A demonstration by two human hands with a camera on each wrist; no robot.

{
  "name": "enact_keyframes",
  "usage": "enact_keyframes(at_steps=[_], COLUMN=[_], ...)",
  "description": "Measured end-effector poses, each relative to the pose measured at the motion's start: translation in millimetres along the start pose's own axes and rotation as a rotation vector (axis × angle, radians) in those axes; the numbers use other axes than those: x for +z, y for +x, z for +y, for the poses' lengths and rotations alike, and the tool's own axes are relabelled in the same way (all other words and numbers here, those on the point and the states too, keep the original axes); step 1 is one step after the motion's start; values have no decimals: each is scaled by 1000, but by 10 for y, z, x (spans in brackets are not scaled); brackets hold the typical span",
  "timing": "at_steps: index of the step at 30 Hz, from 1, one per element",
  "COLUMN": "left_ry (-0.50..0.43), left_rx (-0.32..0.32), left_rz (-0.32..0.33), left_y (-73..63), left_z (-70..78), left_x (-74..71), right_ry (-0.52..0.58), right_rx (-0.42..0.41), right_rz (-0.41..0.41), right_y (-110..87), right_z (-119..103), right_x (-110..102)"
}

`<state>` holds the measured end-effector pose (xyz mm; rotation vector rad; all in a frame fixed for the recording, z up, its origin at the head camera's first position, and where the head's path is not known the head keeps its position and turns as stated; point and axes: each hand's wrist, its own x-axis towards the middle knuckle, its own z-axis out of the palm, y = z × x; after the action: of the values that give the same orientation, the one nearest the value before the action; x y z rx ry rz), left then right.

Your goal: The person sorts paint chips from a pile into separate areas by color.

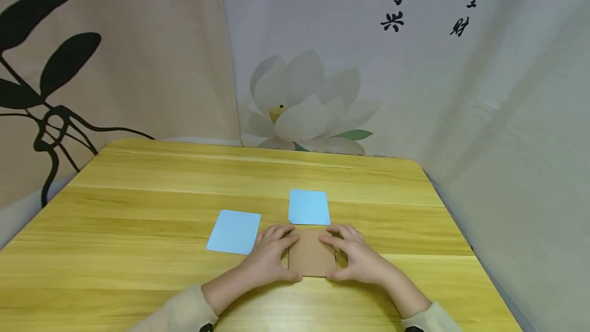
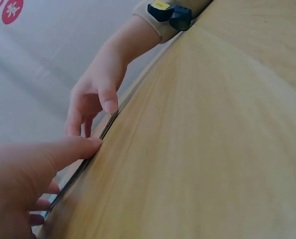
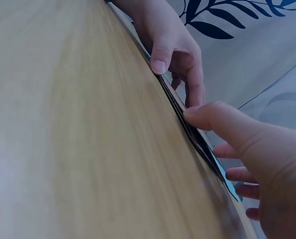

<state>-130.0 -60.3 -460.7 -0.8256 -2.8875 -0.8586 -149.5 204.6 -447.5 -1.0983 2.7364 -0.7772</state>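
A brown square board lies flat on the table, near its front. My left hand holds its left side, thumb at the near corner and fingertips toward the far one. On the opposite side my right hand grips it the same way. The right wrist view shows several thin dark-edged layers stacked between the hands, slightly parted near the right fingers. One light blue square lies just beyond the brown board. Another light blue square sits tilted to the left, partly behind my left fingers.
The wooden table has rounded far corners. Behind it hangs a pale curtain with a printed lotus and dark characters. A beige curtain with black leaves stands at the left. Dark devices are strapped at both wrists.
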Motion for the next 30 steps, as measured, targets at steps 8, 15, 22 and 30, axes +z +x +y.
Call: enact_keyframes(at_steps=[8,15,22,30], left_ry=[-2,4,-9,-1], left_rx=[6,55,79,145], left_rz=[-22,-42,-58,-32], left_y=[-6,-16,-36,-84], left_z=[-32,-85,-135,-247], left_x=[-25,-61,-128,-304], right_ry=[11,11,15,11], right_rx=[17,24,29,36], right_rz=[-40,-49,-19,71], right_y=[3,1,-14,65], right_z=[8,10,-20,-128], right_x=[-13,-22,-33,2])
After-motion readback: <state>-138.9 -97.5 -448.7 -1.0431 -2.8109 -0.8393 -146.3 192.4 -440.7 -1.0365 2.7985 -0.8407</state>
